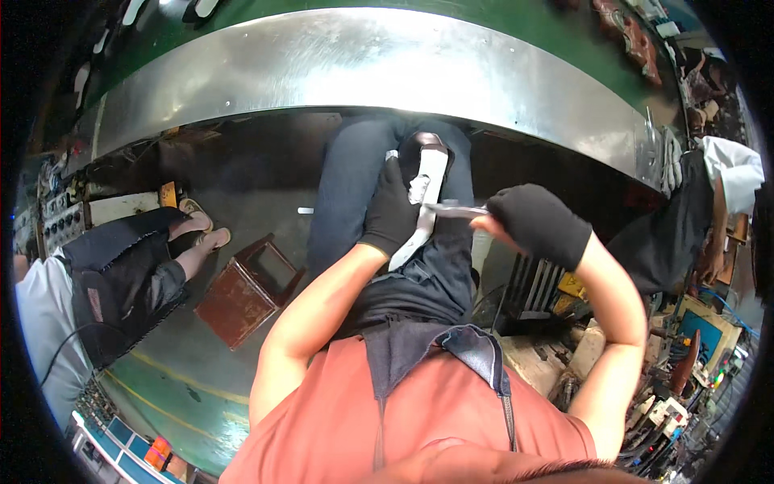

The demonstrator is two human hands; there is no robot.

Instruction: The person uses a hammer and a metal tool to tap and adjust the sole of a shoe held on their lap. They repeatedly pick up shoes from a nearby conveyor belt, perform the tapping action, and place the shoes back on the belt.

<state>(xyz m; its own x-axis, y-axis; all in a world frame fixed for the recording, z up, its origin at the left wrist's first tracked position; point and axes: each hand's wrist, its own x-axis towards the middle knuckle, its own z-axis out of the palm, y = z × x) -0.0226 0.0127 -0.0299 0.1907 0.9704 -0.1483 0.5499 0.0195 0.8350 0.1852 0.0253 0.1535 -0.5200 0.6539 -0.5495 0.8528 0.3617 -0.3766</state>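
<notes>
A shoe (434, 165) lies across my thighs with its long white underside up and a dark, glossy end pointing away from me. My left hand (393, 206), in a black glove with bare fingertips, closes around the shoe's left side. A crumpled white patch shows beside its fingers. My right hand (538, 222), gloved the same way, grips a slim silver metal hand tool (459, 210). The tool's tip reaches the right edge of the white underside; whether it touches I cannot tell. Its exact kind is not clear, since the glove covers the handle.
Beyond my knees runs a shiny metal ledge (347, 68) along a green surface (516, 24). A brown box stool (242, 294) stands on the floor to my left, near a seated person (121, 298). At my right are a black slatted rack (532, 290) and cluttered machinery.
</notes>
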